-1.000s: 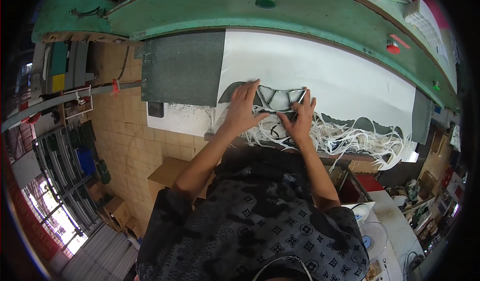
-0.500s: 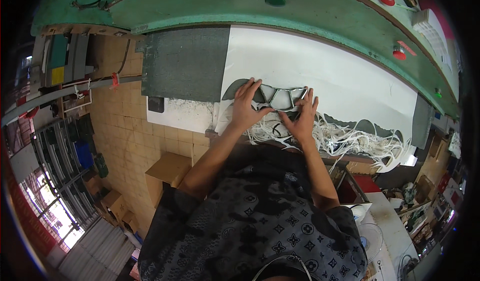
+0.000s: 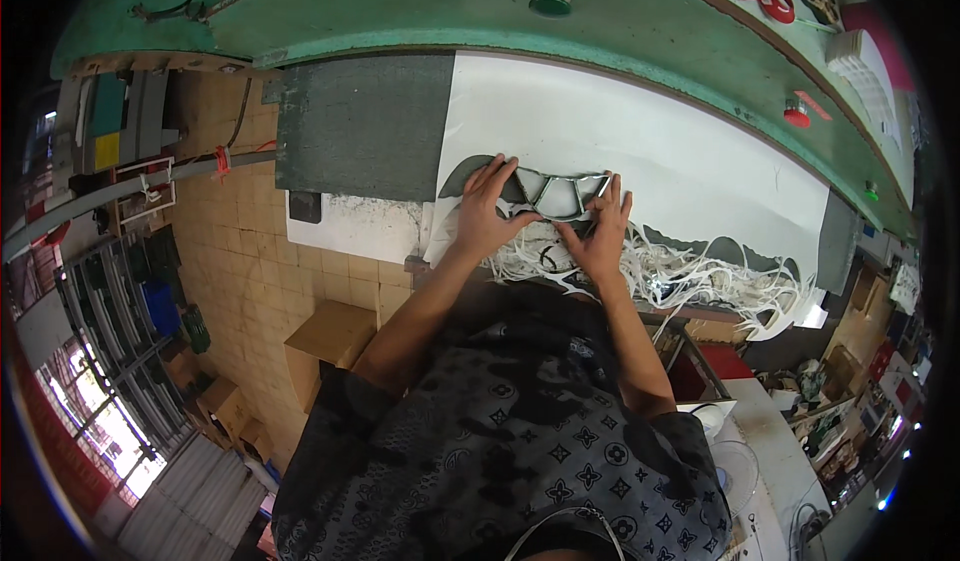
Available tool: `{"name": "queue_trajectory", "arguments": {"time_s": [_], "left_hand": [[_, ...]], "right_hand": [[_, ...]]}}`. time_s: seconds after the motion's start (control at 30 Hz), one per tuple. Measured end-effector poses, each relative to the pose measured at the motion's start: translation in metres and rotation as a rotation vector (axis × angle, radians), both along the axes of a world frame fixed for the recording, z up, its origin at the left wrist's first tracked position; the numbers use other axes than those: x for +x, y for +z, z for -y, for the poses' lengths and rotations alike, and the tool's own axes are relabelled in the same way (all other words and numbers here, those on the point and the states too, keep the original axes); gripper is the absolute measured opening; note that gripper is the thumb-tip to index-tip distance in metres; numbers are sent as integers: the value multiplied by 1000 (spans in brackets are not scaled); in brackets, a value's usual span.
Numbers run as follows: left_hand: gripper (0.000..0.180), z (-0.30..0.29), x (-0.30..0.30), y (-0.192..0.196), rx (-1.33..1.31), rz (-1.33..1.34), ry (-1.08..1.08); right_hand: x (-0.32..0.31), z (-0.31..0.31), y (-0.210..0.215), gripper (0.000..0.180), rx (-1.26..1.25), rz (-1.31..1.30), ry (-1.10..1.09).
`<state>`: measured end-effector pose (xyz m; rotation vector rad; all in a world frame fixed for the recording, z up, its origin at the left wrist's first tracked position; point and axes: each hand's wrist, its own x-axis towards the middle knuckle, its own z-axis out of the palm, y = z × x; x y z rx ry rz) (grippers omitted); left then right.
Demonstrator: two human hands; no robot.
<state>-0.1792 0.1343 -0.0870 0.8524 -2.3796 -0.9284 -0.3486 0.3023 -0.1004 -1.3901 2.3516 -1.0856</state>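
Note:
A metal cutting die [image 3: 543, 194], an open frame of thin strips with crossbars, lies on a white sheet [image 3: 640, 126]. My left hand [image 3: 485, 219] grips its left end, with the fingers along the far side and the thumb at the near edge. Closed on the opposite end is my right hand [image 3: 602, 236], its thumb low and pointing toward the left thumb. The fingers partly hide both ends of the die. Left of the die, a curved cut-out in the sheet bares the dark grey board [image 3: 365, 126] beneath.
White offcut strips [image 3: 690, 279] lie tangled along the sheet's near edge. A green machine beam [image 3: 430, 11] with a green button [image 3: 550, 2] and a red button [image 3: 797, 113] spans the far side. On the tiled floor at left stands a cardboard box [image 3: 335, 333]; a fan [image 3: 737, 473] is at lower right.

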Motion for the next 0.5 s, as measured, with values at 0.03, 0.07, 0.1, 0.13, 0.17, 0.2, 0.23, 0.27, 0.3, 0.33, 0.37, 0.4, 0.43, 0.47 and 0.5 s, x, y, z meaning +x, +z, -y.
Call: {"name": "queue_trajectory", "arguments": {"time_s": [0.03, 0.07, 0.1, 0.13, 0.17, 0.2, 0.23, 0.27, 0.3, 0.33, 0.37, 0.4, 0.43, 0.47, 0.5], "left_hand": [[97, 0, 0, 0, 6, -5, 3], [97, 1, 0, 0, 10, -12, 5], [97, 1, -1, 0, 14, -19, 8], [97, 3, -1, 1, 24, -12, -1], [97, 4, -1, 0, 35, -7, -10], [97, 4, -1, 0, 45, -1, -18], [96, 4, -1, 0, 42, 9, -21], [96, 5, -2, 0, 34, 19, -16], [95, 7, -2, 1, 26, 29, -10], [95, 7, -4, 1, 28, 18, -14], [94, 7, -4, 2, 30, 10, -14], [93, 7, -5, 3, 31, 3, -13], [93, 8, -5, 4, 25, -6, -9], [93, 8, -6, 5, 22, -16, -7], [93, 8, -7, 6, 18, -25, -5]], "right_hand": [[0, 0, 2, 57, 0, 16, 5], [-2, 2, 8, 58, -3, 29, 8], [-3, 3, 12, 59, -6, 43, 12], [-5, 2, 13, 59, 4, 61, 24], [-6, 2, 11, 58, -7, 65, 18], [-6, 3, 10, 58, -17, 69, 12], [-6, 3, 8, 58, -27, 73, 8], [-7, 4, 7, 57, -26, 72, 1], [-7, 5, 6, 57, -25, 72, -4], [-8, 6, 5, 57, -24, 71, -8], [-7, 7, 6, 57, -26, 64, -12], [-6, 7, 7, 56, -29, 56, -17], [-7, 8, 9, 56, -31, 49, -21], [-7, 8, 8, 56, -29, 36, -27], [-7, 8, 7, 56, -35, 39, -24]]}}
